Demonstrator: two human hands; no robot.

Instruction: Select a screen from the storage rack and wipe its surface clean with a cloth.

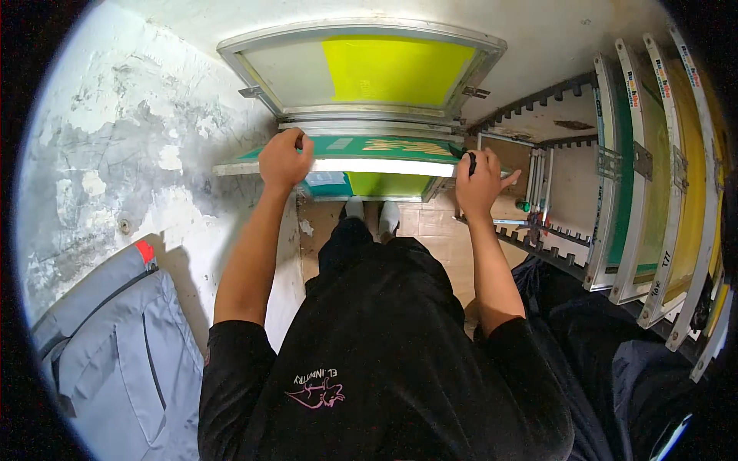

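A screen-printing frame [369,166] with a pale metal edge and green mesh is held across in front of me, tilted so its edge faces up toward me. My left hand [286,160] is closed over its left part, beside a small black piece. Near the right end, my right hand [478,184] grips the same frame with the thumb sticking out sideways. Another black piece [464,158] shows at its fingers; I cannot make out what it is. The undersides of both grips are hidden.
Against the far wall leans a larger frame [392,69] with yellow-green mesh. Below the held one stands another yellow-green frame [388,184], close to my feet. On the right, a notched rack [530,244] holds several upright frames [663,184]. Grey clothing [115,353] hangs by the left wall.
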